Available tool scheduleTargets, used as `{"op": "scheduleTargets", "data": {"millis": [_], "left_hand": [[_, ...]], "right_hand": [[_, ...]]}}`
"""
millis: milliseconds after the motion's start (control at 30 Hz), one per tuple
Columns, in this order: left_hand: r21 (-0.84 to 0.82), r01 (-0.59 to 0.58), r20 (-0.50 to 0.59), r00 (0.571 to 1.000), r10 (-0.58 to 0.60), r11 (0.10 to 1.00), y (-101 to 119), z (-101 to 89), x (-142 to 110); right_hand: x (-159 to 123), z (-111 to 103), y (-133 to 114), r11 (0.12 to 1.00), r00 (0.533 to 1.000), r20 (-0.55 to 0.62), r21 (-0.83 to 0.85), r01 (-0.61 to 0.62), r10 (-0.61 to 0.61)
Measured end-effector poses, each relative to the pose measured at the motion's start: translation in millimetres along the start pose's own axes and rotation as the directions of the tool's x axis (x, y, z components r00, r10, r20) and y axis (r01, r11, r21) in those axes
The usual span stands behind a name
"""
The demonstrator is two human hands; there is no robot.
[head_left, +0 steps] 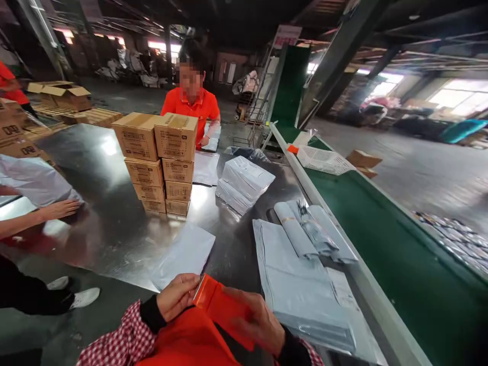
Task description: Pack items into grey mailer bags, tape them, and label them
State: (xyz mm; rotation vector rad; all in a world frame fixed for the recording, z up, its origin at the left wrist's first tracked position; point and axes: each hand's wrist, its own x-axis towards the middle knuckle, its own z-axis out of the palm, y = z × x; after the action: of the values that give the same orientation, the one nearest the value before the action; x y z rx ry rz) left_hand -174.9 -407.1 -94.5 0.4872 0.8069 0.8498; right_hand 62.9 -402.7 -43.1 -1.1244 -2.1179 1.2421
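Metal surface (110, 223): before its near edge, the left grip (178, 297) pinches a flat orange piece (217, 301); the blurred right grip (261, 317) lies over it, its closure impossible to tell. Beyond: pale packet (190, 249), stacked cartons (175, 140).
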Motion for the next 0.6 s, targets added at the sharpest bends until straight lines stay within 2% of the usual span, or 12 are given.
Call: {"op": "scheduleTargets", "data": {"millis": [67, 133, 200, 267, 333, 467, 533, 600], "left_hand": [[-0.029, 0.008, -0.041, 0.999, -0.009, 1.000, -3, 5.2, 9], [0.054, -0.010, -0.108, 0.994, 0.016, 0.998, -6, 3.1, 18], [0.218, -0.027, -0.167, 0.984, 0.065, 0.975, -3, -3.4, 27], [0.396, -0.014, -0.232, 0.966, 0.114, 0.918, 11, -14.6, 36], [0.535, 0.022, -0.328, 0.927, 0.184, 0.845, 35, -31.7, 43], [0.671, 0.133, -0.501, 0.807, 0.313, 0.730, 85, -75.3, 58], [0.722, 0.239, -0.551, 0.767, 0.330, 0.650, 96, -93.6, 68], [0.756, 0.359, -0.591, 0.733, 0.336, 0.547, 96, -106.2, 80]], "right_hand": [[4, 0, 0, 1.000, 1.000, 0.021, 0.007, -0.016, 0.016], [10, -2, 4, 0.998, 0.997, 0.038, 0.005, -0.062, 0.061], [16, -5, 8, 0.993, 0.991, 0.075, 0.001, -0.115, 0.115], [21, -10, 14, 0.986, 0.980, 0.119, 0.016, -0.166, 0.163], [26, -19, 20, 0.981, 0.973, 0.140, 0.038, -0.191, 0.183], [45, -30, 38, 0.984, 0.973, 0.152, 0.011, -0.180, 0.176], [61, -27, 48, 0.988, 0.976, 0.157, 0.014, -0.155, 0.151], [78, -18, 57, 0.990, 0.977, 0.165, 0.015, -0.138, 0.134]]}}
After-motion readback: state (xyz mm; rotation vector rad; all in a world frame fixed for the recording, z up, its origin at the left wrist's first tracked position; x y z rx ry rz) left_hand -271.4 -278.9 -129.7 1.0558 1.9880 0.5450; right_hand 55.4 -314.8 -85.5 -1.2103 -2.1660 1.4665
